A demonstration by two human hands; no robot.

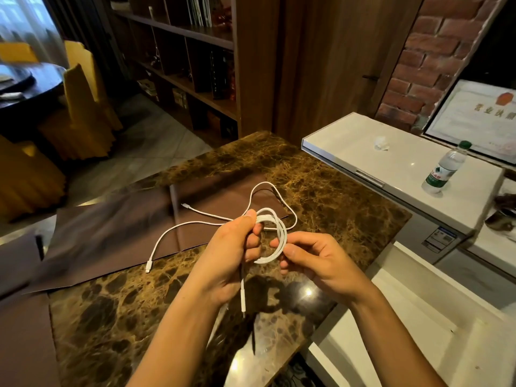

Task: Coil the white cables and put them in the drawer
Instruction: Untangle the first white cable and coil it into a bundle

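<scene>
A white cable (280,238) is partly wound into a small coil above the brown marble counter (335,196). My left hand (229,252) pinches the coil's top between thumb and fingers, and one plug end (243,300) hangs down below the palm. My right hand (315,258) grips the coil's lower right side. Loose white cable (265,188) loops back over a brown mat (134,227), with plugs lying at the far end (184,205) and the near left end (148,268). Whether that is one cable or two I cannot tell. An open white drawer (424,331) sits at lower right.
A white chest appliance (363,146) stands to the right, carrying a green-capped water bottle (444,169) and a crumpled wrapper (381,143). A framed certificate (474,115) leans on the brick wall. Wooden shelves and yellow-covered chairs (81,107) lie beyond the counter.
</scene>
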